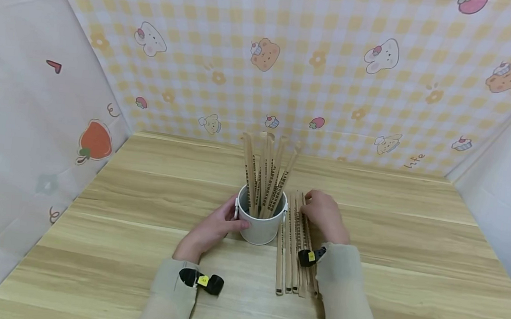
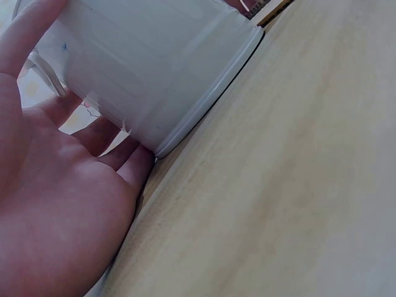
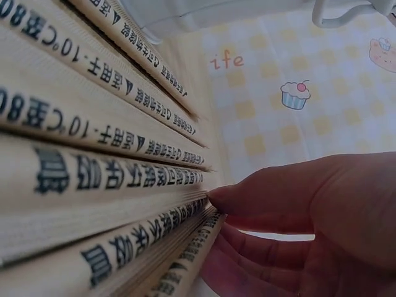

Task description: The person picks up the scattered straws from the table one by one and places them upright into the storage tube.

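Pinching a thin brown straw (image 3: 189,253) near its far end, between the thumb and fingers of the right hand (image 1: 323,215). Hard to tell if lifted or lying flat. At the right edge of a row of wrapped straws (image 1: 290,262), laid side by side on the desk (image 1: 409,271) and printed with black letters. Just to the right of a white bucket (image 1: 261,231), standing upright near the middle of the desk, with a little loop on each side. Holding that bucket with the left hand (image 1: 211,228), thumb on the front and fingers curled round the side. With more straws leaning inside and poking high above the rim. With small black cameras (image 1: 215,284) with yellow tags by both hands, on pale sleeves (image 1: 344,286). Backed by a wall cloth (image 1: 288,92) with yellow and white checks, bears, bunnies, flowers, cakes and strawberries.
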